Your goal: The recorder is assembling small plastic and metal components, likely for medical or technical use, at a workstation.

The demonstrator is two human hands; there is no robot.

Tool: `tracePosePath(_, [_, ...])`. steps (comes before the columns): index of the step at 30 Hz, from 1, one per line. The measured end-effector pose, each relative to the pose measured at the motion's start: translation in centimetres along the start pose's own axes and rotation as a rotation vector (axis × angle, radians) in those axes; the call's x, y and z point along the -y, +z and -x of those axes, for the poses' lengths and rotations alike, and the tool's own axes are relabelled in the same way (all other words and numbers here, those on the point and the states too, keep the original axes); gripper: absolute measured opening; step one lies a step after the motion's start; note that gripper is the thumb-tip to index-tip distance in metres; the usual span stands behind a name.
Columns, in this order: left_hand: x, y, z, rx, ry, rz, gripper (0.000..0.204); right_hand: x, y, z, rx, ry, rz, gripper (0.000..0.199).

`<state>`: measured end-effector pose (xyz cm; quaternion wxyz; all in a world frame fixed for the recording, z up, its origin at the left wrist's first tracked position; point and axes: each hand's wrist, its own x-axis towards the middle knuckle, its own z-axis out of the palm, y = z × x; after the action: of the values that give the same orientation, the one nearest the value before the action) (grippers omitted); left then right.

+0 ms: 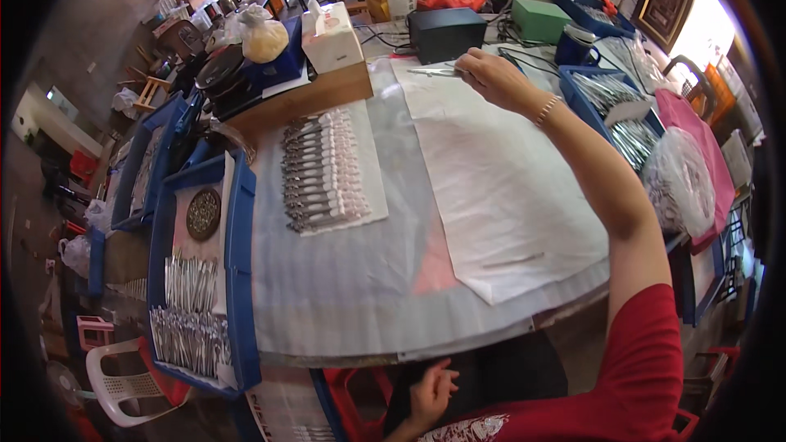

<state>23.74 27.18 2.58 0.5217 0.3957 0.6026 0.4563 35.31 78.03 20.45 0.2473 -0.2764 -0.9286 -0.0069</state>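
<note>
My right hand [491, 75] reaches far across the table and grips a slim silver metal piece [434, 72] that lies flat on the far end of a large white sheet [499, 196]. My left hand [430, 393] hangs low below the table's near edge, fingers loosely apart, holding nothing. A row of several silver pieces with white handles [321, 172] lies side by side on a smaller white sheet left of centre.
A blue tray [239, 278] at the left holds loose silver pieces and a round dark disc [203, 214]. Blue trays with more silver pieces [622, 115] and a clear bag [679, 180] stand at the right. A tissue box [332, 37], a black box [446, 33] and a green box [540, 20] line the far side.
</note>
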Motion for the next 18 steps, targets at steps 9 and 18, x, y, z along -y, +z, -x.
tracePosePath(9, [5.2,-0.1,-1.3,-0.134,0.418,-0.438,0.011,-7.3,10.8,-6.9,0.078,0.074,0.122,0.008])
tracePosePath(18, [8.3,1.6,-0.9,-0.149,0.386,-0.545,0.014,-7.2,11.6,-5.7,-0.034,0.170,0.183,0.009])
